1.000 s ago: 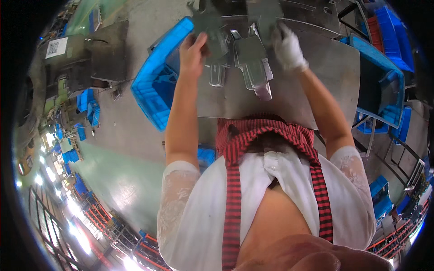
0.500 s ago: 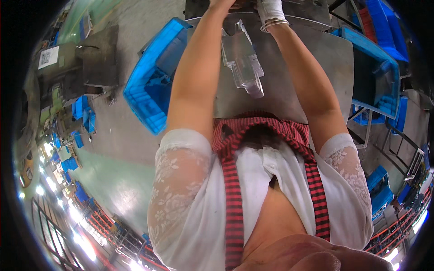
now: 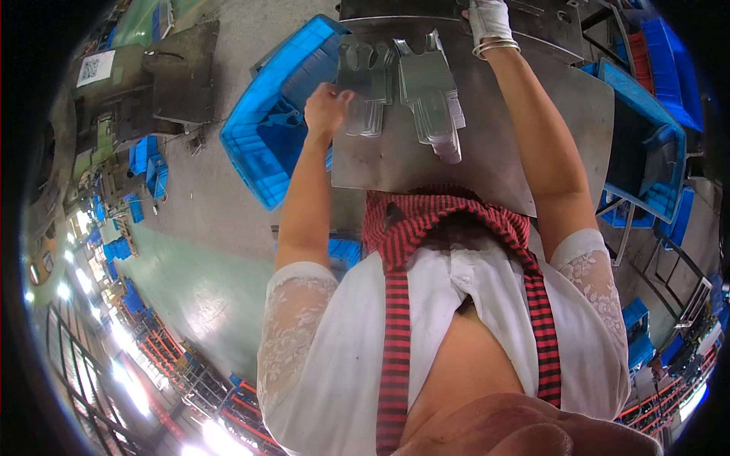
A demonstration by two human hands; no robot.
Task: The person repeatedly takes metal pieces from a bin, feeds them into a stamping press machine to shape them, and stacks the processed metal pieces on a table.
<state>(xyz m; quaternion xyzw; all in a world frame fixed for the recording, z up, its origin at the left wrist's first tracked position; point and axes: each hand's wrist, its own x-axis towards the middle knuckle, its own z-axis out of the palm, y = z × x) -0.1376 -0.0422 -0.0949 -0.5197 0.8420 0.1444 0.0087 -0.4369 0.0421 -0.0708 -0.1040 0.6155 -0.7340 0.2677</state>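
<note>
My bare left hand (image 3: 327, 110) is over the left edge of the metal table, its fingers curled closed. A blurred grey shape shows beside the thumb; whether the hand grips it, I cannot make out. Right next to it lies a stack of flat sheet-metal parts (image 3: 370, 80) with slotted far ends. A second stack of longer, stepped sheet-metal parts (image 3: 426, 83) lies to its right. My right hand (image 3: 490, 21), in a white glove with bangles at the wrist, is at the near edge of a dark metal block (image 3: 403, 9). The picture's top edge cuts off part of that hand.
The metal table (image 3: 502, 152) reaches close to my red-and-black striped apron. A blue bin (image 3: 251, 163) with metal pieces inside stands left of the table. Another blue bin (image 3: 661, 194) is at its right, with more bins beyond. Dark metal benches (image 3: 182, 76) stand farther left.
My left hand has come back from the dark block toward me and left, uncovering the slotted stack. My right hand stays by the block.
</note>
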